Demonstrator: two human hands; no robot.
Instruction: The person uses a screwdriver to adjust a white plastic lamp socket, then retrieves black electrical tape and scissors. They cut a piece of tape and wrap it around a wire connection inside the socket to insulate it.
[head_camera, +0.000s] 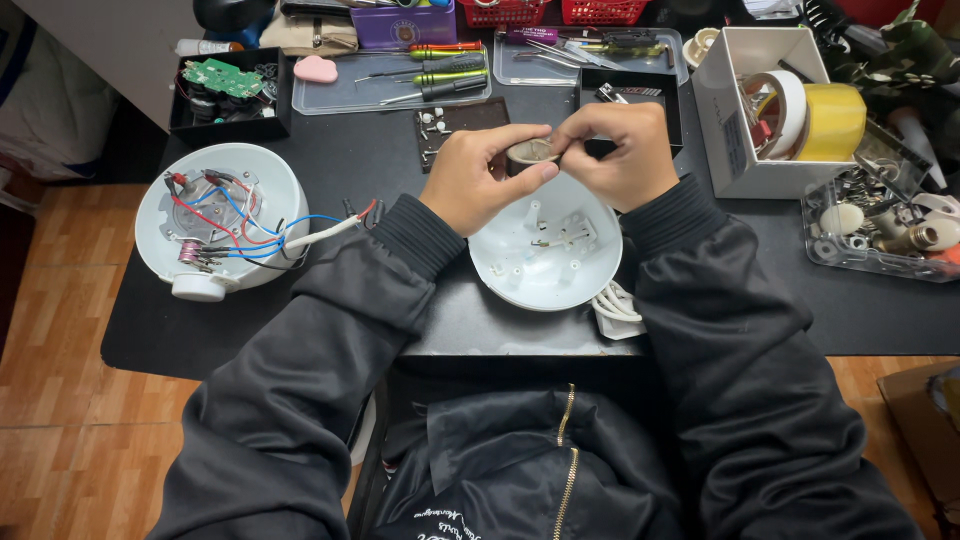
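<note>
Ring-shaped part (530, 153), small, brownish with a pale inner face, held above the far rim of the white round shell (548, 250), which serves as landmark. Left hand (482, 178) pinches the ring on its near-left side, thumb and forefinger closed on it. Right hand (620, 150) is curled tight over the ring's right edge, fingertips bunched on it; what exactly they grip there cannot be told.

White round shell lies open side up on the black desk (380, 160), directly under both hands, small posts and a metal contact visible inside. Coiled white cable (615, 305) touches the shell's near-right rim. Left of the shell, well apart: second white housing (215, 220), open, with red, blue and white wires. Beyond the shell, just past the hands: dark tray of small white parts (455, 122). Farther back: clear tray with screwdrivers (400, 85). Right of the shell: white box (745, 150) with tape rolls, one yellow (832, 122). Far left, back: black box holding a green circuit board (222, 77).
</note>
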